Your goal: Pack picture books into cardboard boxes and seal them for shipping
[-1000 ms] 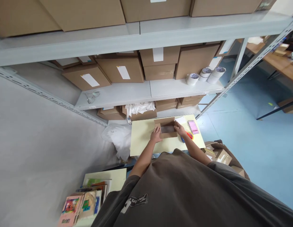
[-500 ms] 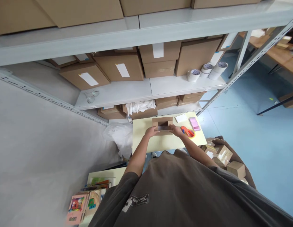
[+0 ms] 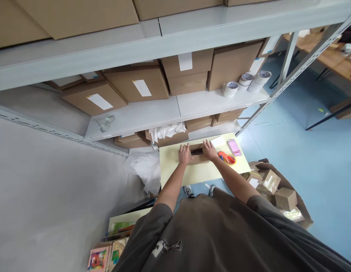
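A flat cardboard box [image 3: 196,158] lies on a pale yellow table [image 3: 187,174], with a narrow dark slot [image 3: 196,151] along its top. My left hand [image 3: 184,154] rests on the box's left part, fingers spread. My right hand [image 3: 209,150] lies on its right part, also with fingers apart. To the right of that hand are orange-handled scissors [image 3: 226,158]. Beyond them are a blurred pink item [image 3: 234,147] and a white paper sheet [image 3: 218,141]. My hands hide both ends of the box.
Grey metal shelving [image 3: 178,105] runs behind the table, holding cardboard boxes and several tape rolls [image 3: 246,83]. White plastic sheeting [image 3: 144,170] lies left of the table. A bag of small boxes [image 3: 274,192] sits to the right, and colourful books [image 3: 107,253] lie at lower left.
The box's opening has narrowed to a thin slot as its flaps came together. My hands have spread flat on top, and the whole view has shifted slightly.
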A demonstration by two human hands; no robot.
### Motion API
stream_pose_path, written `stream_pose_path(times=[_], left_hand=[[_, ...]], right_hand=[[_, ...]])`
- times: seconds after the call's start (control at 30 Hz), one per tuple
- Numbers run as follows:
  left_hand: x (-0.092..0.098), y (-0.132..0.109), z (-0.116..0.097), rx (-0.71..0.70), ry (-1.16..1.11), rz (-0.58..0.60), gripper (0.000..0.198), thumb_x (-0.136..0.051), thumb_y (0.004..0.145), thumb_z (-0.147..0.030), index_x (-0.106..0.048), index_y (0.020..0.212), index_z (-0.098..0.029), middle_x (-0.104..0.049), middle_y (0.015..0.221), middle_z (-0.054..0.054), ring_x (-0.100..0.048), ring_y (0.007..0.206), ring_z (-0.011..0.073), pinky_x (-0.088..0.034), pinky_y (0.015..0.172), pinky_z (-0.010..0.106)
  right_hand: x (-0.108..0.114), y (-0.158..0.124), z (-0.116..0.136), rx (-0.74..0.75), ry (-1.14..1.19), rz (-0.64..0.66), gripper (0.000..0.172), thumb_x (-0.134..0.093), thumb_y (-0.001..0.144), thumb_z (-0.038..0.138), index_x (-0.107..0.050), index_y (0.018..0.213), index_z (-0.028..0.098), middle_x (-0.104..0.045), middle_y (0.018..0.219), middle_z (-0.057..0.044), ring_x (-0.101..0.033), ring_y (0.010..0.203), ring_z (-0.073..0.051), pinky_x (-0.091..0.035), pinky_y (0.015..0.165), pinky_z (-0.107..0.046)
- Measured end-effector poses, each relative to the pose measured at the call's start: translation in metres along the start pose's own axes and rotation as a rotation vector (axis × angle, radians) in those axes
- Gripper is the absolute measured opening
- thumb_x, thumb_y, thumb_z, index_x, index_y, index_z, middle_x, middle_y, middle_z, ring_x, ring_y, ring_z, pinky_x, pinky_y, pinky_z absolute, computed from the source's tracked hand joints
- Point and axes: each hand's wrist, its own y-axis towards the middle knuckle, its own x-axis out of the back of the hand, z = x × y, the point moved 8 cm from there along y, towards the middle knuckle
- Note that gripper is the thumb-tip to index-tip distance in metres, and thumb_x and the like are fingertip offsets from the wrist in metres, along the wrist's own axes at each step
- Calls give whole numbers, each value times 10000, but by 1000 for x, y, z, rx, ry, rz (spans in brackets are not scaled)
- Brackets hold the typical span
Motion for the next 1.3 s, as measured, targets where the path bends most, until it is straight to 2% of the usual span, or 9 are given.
stream_pose_path(times=[0.13, 0.27, 0.37, 0.5, 0.67, 0.83, 0.97, 1.1, 1.3], left_hand=[[-10, -15, 13, -11, -50, 21, 706, -828, 869, -340, -604, 1538, -305, -443, 1700, 114, -190, 1656, 371, -185, 1334, 518], [-32, -30, 28, -3, -109, 77, 427, -657, 992, -417, -721, 1398, -303, -544, 1630, 107, -201, 1659, 344, -224, 1319, 518], [-41, -29, 29, -46, -14, 129, 537, -676, 972, -510, -685, 1450, -266, -483, 1675, 140, -153, 1669, 369, -199, 1327, 534], [-43, -18, 30, -47, 141, 219, 771, -797, 840, -650, -649, 1490, -263, -425, 1710, 153, -131, 1665, 415, -236, 1318, 537], [-45, -13, 29, -33, 323, 272, 718, -738, 907, -628, -626, 1511, -254, -418, 1720, 130, -156, 1666, 391, -350, 1275, 501], [-47, -12, 30, -51, 445, 272, 714, -718, 933, -617, -641, 1496, -184, -428, 1709, 161, -212, 1651, 404, -360, 1282, 466], [-46, -6, 31, -72, 469, 233, 714, -732, 909, -644, -673, 1464, -198, -479, 1676, 160, -245, 1639, 420, -387, 1267, 491], [-47, 0, 34, -37, 497, 242, 724, -769, 875, -658, -699, 1429, -198, -481, 1676, 152, -252, 1636, 423, -416, 1243, 483], [-49, -10, 36, -28, 480, 203, 730, -805, 853, -631, -704, 1429, -192, -526, 1638, 165, -286, 1622, 434, -404, 1256, 516]], right_hand=[[-7, -16, -7, 60, -63, 19, 794, -632, 932, 248, -384, 1685, 284, -286, 1788, -63, -65, 1684, -336, -259, 1296, -579], [-33, -45, -22, 11, -75, 90, 610, -502, 1044, 305, -450, 1651, 310, -339, 1767, -45, -134, 1672, -372, -294, 1267, -608], [-42, -49, -26, -35, -72, 91, 577, -428, 1083, 337, -448, 1658, 288, -286, 1785, -54, -173, 1662, -392, -333, 1245, -597], [-40, -38, -24, -13, -72, 119, 579, -454, 1076, 324, -457, 1654, 301, -298, 1781, -44, -159, 1664, -395, -334, 1244, -580], [-28, -47, -36, 36, -39, 146, 712, -544, 1030, 317, -343, 1711, 266, -254, 1796, -78, -186, 1658, -387, -371, 1230, -554], [17, -82, -104, -30, -15, -104, 647, -589, 1008, 306, -473, 1626, 156, -375, 1730, -184, -332, 1591, -373, -350, 1255, -524], [34, -104, -174, -142, 56, -128, 521, -631, 996, 341, -605, 1491, 181, -585, 1553, -176, -540, 1416, -334, -456, 1168, -446], [8, -104, -206, -229, 97, 0, 544, -734, 927, 390, -634, 1418, 179, -597, 1532, -176, -600, 1341, -332, -511, 1061, -391], [-44, -87, -200, -344, 14, 138, 703, -717, 883, 248, -485, 1520, 61, -604, 1474, -293, -548, 1393, -400, -353, 1184, -495]])
